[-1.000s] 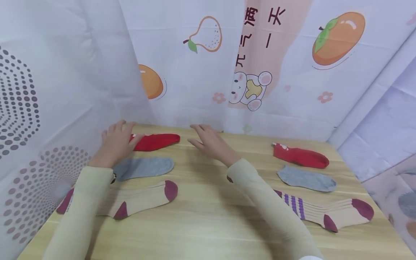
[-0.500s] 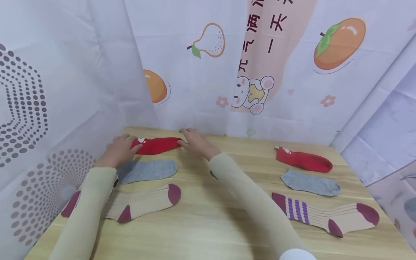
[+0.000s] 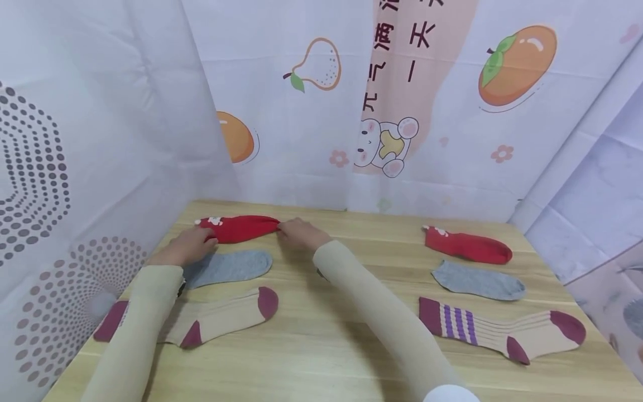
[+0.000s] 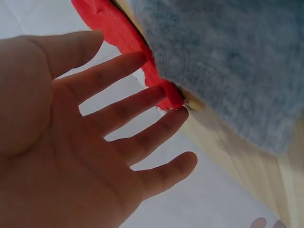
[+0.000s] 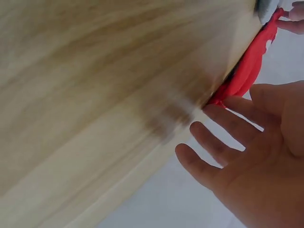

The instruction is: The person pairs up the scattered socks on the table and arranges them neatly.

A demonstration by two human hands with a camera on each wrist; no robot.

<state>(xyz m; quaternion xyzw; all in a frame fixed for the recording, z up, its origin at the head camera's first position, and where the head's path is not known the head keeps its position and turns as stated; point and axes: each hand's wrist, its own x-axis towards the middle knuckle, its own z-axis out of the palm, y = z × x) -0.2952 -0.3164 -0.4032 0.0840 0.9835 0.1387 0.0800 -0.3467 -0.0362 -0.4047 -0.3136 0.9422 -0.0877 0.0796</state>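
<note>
A red sock with a white motif lies flat at the back left of the wooden table. My left hand touches its cuff end; in the left wrist view the fingers are spread, the fingertips lie along the red edge, and the thumb stands apart. My right hand pinches the toe end, which is drawn to a creased point. A grey sock lies just in front, partly behind the left wrist. Nearer still is a cream sock with maroon toe and heel, its middle hidden by the left sleeve.
At the right lie a matching red sock, a grey sock and a cream sock with purple stripes. Printed white curtains hang along the back and left edges of the wooden table.
Both hands have come down onto the red sock at the left. The right hand has moved left to its toe and pinches it; the left hand has lowered to the cuff.
</note>
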